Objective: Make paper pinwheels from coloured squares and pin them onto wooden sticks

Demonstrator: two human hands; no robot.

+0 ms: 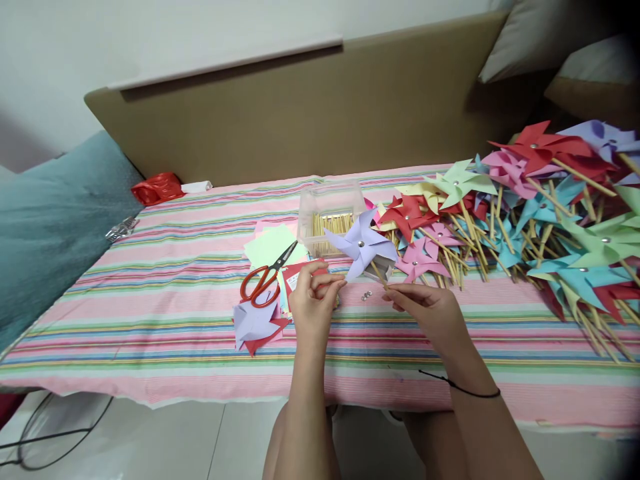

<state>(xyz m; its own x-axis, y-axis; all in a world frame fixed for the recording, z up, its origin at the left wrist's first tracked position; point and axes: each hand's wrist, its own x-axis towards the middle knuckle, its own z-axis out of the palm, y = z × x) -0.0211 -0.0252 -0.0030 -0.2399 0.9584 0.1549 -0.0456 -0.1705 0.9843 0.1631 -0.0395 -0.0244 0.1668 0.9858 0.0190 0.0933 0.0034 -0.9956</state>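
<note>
A light purple paper pinwheel [367, 243] with a silver centre is held up over the cloth by its thin wooden stick. My right hand [425, 310] pinches the lower end of that stick. Thumb and forefinger of my left hand [315, 300] are pressed together beside the lowest blade tip; whether they grip it I cannot tell. Below the pinwheel lie a few small silver pieces [367, 295], and a small grey box [383, 267] is partly hidden behind it. Scissors with red handles [267, 277] rest on stacked coloured paper left of my left hand.
A clear plastic box [330, 193] of short sticks stands behind the pinwheel. Finished pinwheels [457, 183] in several colours pile up on the right. Purple cut paper [255, 323] lies left. A red plastic bag [157, 189] and a blue cushion [65, 220] sit farther left on the striped cloth [165, 293].
</note>
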